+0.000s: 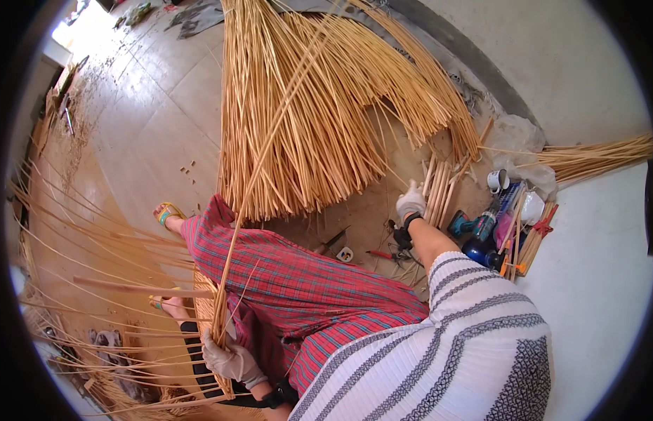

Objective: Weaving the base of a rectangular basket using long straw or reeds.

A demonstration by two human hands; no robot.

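White short-sleeved knit top [439,351] with dark patterned stripes [490,304] at 5 o'clock; red-and-blue plaid lap cloth [305,277]. Left hand [229,359] and right hand [411,202] wear pale gloves [235,362], black wristbands [276,397]; yellowish strapped sandal [169,212] at 9 o'clock.

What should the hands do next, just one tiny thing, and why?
Probably move the right hand over to the woven wicker piece and guide the long rod there. The left hand grips the piece, the rod sticks far out past it, and the right hand is stretched away beside short, thick sticks.
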